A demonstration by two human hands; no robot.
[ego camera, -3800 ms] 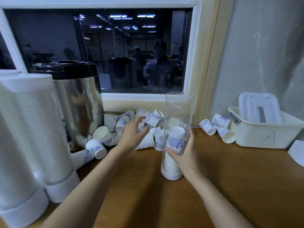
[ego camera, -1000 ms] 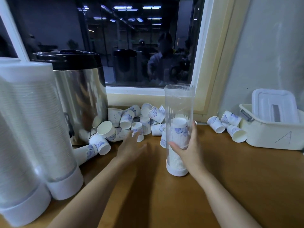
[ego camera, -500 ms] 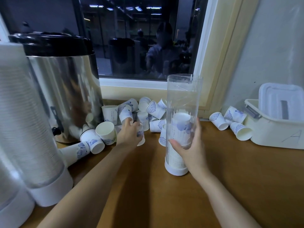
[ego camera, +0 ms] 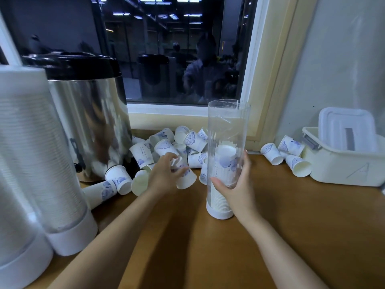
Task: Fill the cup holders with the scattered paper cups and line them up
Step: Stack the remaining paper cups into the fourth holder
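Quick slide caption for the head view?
Left hand grips a paper cup from the pile while the right hand steadies the part-filled clear cup holder.

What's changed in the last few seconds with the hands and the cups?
The left hand, open over the pile before, has closed on one paper cup and drawn it toward the cup holder. The right hand still grips the holder, which stands where it was.

office drinks corner: urn [ego camera: 87, 113], cup holders [ego camera: 228, 155]
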